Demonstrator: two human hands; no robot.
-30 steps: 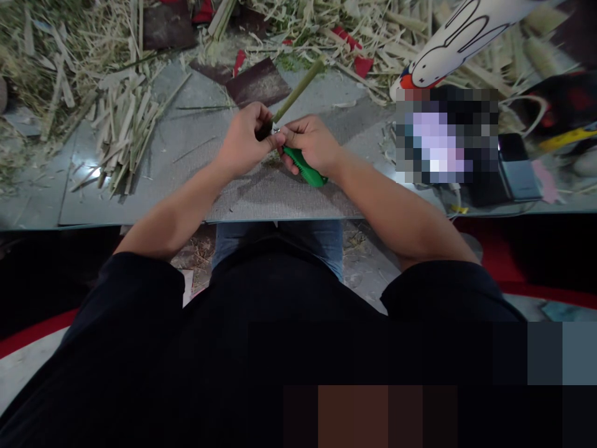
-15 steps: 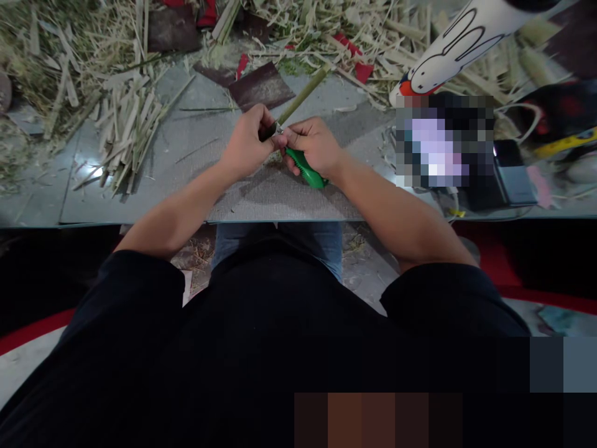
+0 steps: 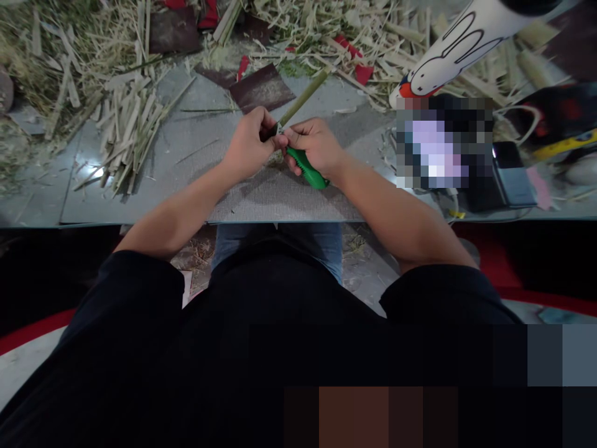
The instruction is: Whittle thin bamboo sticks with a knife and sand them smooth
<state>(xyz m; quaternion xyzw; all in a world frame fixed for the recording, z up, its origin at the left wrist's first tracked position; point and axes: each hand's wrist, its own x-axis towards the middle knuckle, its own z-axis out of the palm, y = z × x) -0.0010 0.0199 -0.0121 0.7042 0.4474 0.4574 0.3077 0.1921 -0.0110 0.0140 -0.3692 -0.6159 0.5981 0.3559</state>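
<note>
My left hand (image 3: pixel 249 146) is closed around the near end of a thin green bamboo stick (image 3: pixel 303 98) that slants up and to the right over the table. My right hand (image 3: pixel 313 146) grips a green-handled knife (image 3: pixel 308 170), its handle poking out below the palm. The blade end meets the stick between my two thumbs and is mostly hidden. Both hands hover over a grey woven mat (image 3: pixel 280 193) at the table's near edge.
A pile of split bamboo strips (image 3: pixel 125 127) lies left. Shavings, red scraps and brown sandpaper sheets (image 3: pixel 261 87) cover the far side. A rabbit-print white object (image 3: pixel 448 53), a phone (image 3: pixel 513 174) and a yellow tape (image 3: pixel 564 142) sit right.
Both hands stay locked together in nearly the same spot; the stick has shifted only slightly. The view has drifted a little.
</note>
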